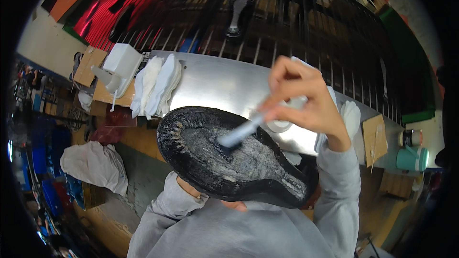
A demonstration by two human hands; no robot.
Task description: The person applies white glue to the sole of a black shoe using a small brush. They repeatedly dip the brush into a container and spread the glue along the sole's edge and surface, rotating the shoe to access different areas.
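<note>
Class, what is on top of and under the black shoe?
On top: a pale-handled brush in the right hand. Under: parts of the left hand; the black shoe hides the rest.

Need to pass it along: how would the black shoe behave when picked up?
The black shoe probably feels stiff: its outline looks full above the left hand. The dark patch beside the brush looks wet, so it may be slippery or tacky.

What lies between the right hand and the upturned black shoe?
In the head view, a slim pale blue-grey brush, slightly blurred, spans from the right hand to the underside of the black shoe.
</note>
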